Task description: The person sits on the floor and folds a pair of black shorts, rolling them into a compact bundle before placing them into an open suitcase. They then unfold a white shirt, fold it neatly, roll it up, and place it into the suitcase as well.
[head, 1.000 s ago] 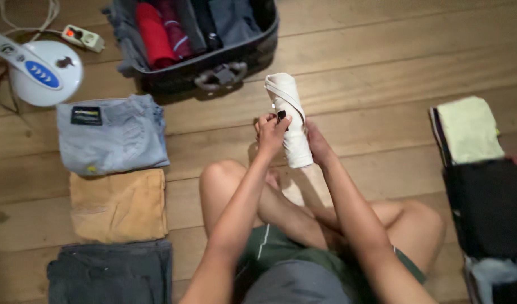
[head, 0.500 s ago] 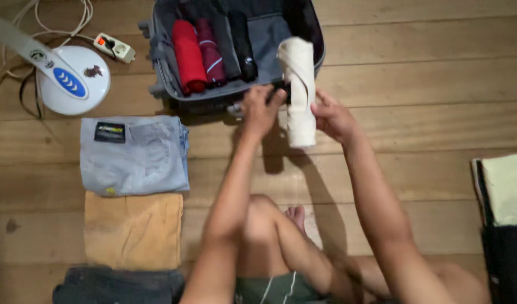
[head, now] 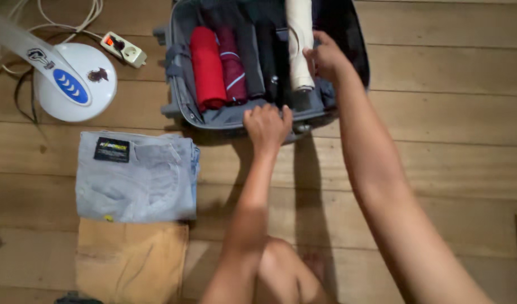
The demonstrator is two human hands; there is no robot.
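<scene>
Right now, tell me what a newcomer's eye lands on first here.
The open suitcase at top centre, with a red roll packed beside darker rolls. The right hand sets a cream roll into it while the left hand rests on its near edge.

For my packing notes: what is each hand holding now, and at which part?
The right hand grips the cream rolled cloth at its side, near the lower end. The left hand rests on the suitcase's front rim.
</scene>
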